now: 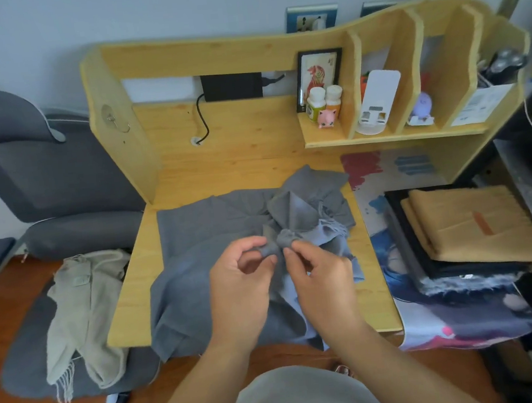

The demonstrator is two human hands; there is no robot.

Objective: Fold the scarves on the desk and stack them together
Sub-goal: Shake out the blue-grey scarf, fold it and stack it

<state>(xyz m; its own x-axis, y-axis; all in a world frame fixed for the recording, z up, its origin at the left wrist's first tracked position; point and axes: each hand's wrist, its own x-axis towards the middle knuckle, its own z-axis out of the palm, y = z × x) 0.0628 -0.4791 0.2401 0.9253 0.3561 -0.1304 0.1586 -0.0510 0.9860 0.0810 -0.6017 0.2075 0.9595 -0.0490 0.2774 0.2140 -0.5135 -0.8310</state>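
Both hands pinch the grey scarf point(215, 232): left hand point(239, 288), right hand point(322, 277). It looks soft, light and floppy, so grab two corners and pull it flat.

One head-worn wide-angle view looks forward and steeply down onto the wooden desk point(138, 311), close above it. The desk's shelves point(395, 137) sit toward 1 o'clock, a grey chair point(44, 177) at 10 o'clock, floor along the bottom edge.
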